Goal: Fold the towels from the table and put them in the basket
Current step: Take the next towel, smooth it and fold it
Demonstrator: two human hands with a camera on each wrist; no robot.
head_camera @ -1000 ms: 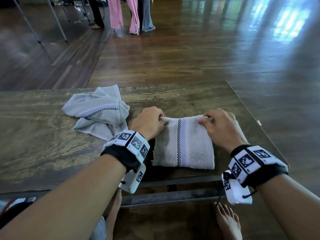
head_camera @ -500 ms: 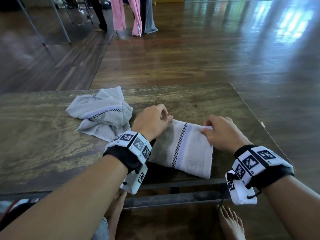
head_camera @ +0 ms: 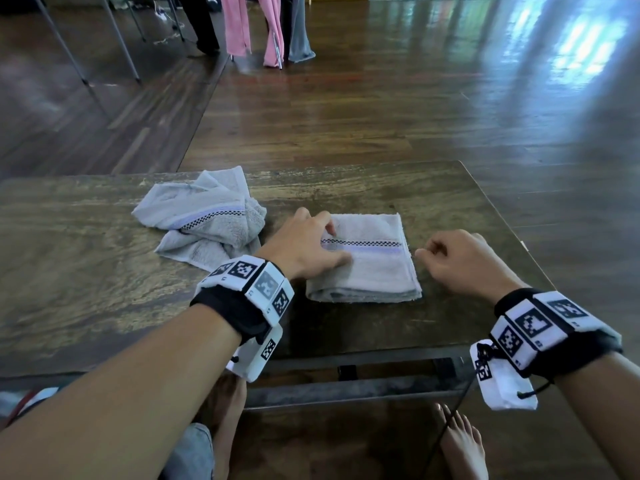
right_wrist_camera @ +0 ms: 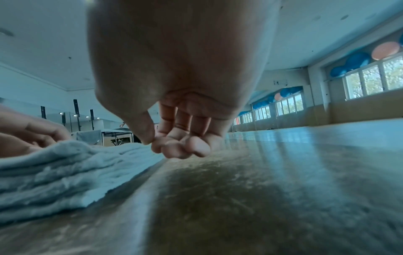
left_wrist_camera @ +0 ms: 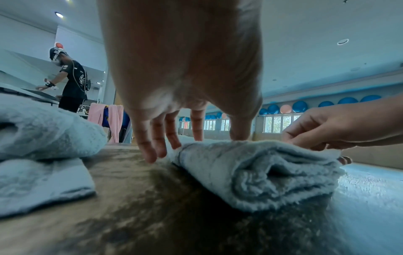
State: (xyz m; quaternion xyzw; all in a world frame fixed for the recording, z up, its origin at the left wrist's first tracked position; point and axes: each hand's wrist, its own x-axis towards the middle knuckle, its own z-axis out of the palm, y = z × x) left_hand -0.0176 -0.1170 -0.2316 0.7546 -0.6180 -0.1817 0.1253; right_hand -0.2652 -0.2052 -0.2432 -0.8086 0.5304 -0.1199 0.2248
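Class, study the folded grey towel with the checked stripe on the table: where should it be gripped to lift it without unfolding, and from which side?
Grip the folded grey towel at its thick rolled fold along the near edge, coming from the person's side with fingers under and thumb on top. The layers join there, while the far and right edges look loose and would likely fall open.

Daylight from the row of windows [right_wrist_camera: 368, 81] makes bright white glare on the shiny brown wooden floor [head_camera: 450, 98]. Both wrist pictures look blue, bend at the edges, and show the hands up close, big and blurry.
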